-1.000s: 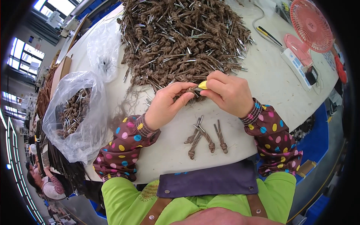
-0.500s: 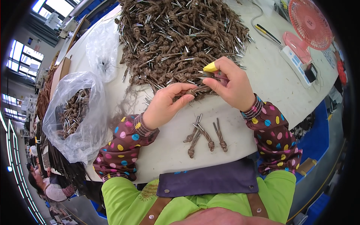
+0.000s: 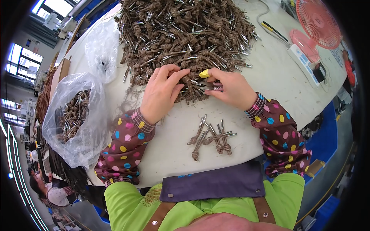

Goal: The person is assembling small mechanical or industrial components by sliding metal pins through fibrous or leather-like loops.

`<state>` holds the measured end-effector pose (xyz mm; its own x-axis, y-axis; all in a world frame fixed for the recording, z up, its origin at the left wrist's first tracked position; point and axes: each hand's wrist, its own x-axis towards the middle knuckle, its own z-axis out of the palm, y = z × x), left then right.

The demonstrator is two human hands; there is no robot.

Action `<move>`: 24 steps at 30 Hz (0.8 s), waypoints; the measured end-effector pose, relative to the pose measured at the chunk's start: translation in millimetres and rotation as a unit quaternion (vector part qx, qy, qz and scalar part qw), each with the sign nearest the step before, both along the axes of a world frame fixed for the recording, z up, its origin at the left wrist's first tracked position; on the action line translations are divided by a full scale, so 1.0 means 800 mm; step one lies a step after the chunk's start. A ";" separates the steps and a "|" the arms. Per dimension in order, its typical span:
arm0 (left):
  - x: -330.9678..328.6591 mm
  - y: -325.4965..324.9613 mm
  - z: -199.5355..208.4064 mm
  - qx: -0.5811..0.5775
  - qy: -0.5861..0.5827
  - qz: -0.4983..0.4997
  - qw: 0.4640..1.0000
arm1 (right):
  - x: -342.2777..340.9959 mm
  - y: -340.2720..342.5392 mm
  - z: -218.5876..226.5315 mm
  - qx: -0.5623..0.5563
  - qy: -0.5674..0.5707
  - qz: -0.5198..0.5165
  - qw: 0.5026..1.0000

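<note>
From where I stand, the person's two hands face each other over the near edge of a big pile of knotted brown cords (image 3: 185, 42) with silvery metal ends, heaped on the pale tabletop (image 3: 293, 104). The left hand (image 3: 160, 92) comes at the pile from its left, palm down; its grip is loose, thumb and forefinger parted, fingertips against the heap, and I see no cord pinched between them. The right hand (image 3: 233, 90), a yellow cover (image 3: 204, 73) on its forefinger, has its grip closed around a small metal tool (image 3: 217, 87), whose tips point left.

What matters is the narrow space between the hands. The near-edge cords (image 3: 190, 92) there lie just to the right of the left thumb and to the left of the tool's tips. Several of their metal ends slant toward the right hand, while the left hand looks slightly nearer to the cords themselves.

Closer to the person's body, well apart from both hands, five loose cords (image 3: 220, 147) lie on the tabletop: four run roughly away from the body, knots nearest it, and one lies crosswise over two others, its metal ends pointing right.
</note>
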<state>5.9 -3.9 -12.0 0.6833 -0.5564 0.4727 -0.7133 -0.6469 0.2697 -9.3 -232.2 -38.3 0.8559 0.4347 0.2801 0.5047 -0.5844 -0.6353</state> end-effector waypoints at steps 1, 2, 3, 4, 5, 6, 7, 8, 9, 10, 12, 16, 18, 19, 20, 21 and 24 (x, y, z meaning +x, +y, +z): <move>0.003 0.002 -0.003 0.020 0.010 -0.002 1.000 | -0.002 0.001 0.004 0.014 0.016 -0.013 1.000; 0.004 0.003 -0.004 0.021 0.010 0.000 1.000 | -0.003 0.002 0.006 0.030 0.032 -0.025 0.999; 0.005 0.004 -0.004 0.035 -0.014 -0.010 0.999 | -0.004 0.002 0.007 0.030 0.032 -0.023 0.999; 0.005 0.005 -0.003 0.049 -0.038 -0.020 0.998 | -0.004 0.001 0.007 0.040 0.019 -0.040 0.998; 0.005 0.007 -0.003 0.050 -0.040 -0.018 0.998 | -0.002 0.002 0.008 0.051 0.006 -0.056 0.997; 0.004 0.008 -0.002 0.049 -0.061 -0.020 0.997 | -0.002 0.003 0.010 0.051 0.005 -0.054 0.997; 0.002 0.009 0.000 0.048 -0.082 -0.022 0.995 | -0.003 0.004 0.012 0.103 0.045 -0.048 0.992; 0.000 0.008 0.002 0.048 -0.084 -0.023 0.995 | -0.004 0.005 0.015 0.155 0.084 -0.044 0.983; -0.003 0.007 0.004 0.023 -0.103 -0.024 0.994 | -0.007 0.007 0.018 0.155 0.083 -0.045 0.983; -0.006 0.006 0.006 -0.002 -0.122 -0.025 0.992 | -0.011 0.011 0.021 0.237 0.149 -0.010 0.960; -0.015 0.001 0.010 -0.017 -0.120 -0.038 0.992 | -0.016 0.014 0.021 0.315 0.213 0.022 0.924; -0.017 -0.007 0.015 -0.119 0.018 -0.028 0.992 | -0.018 0.011 0.023 0.285 0.154 0.018 0.946; -0.016 -0.006 0.011 -0.177 0.126 -0.015 0.976 | -0.019 0.008 0.029 0.230 0.122 -0.015 0.965; -0.015 -0.006 0.009 -0.232 0.234 -0.001 0.944 | -0.021 0.009 0.032 0.198 0.074 -0.031 0.977; -0.016 -0.005 0.008 -0.232 0.233 -0.001 0.944 | -0.022 0.009 0.034 0.165 0.026 -0.046 0.985; -0.016 -0.005 0.007 -0.247 0.250 -0.018 0.936 | -0.021 0.009 0.033 0.165 0.025 -0.046 0.985; -0.018 -0.005 0.012 -0.231 0.208 -0.029 0.950 | -0.017 0.007 0.027 0.156 -0.009 -0.040 0.987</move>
<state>-8.3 -8.2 -2.4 0.8387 -0.3989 0.3708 -0.5139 -0.3538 0.7815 -22.6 -226.6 -16.3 0.8775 0.2569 0.4049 0.4779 -0.4000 -0.7820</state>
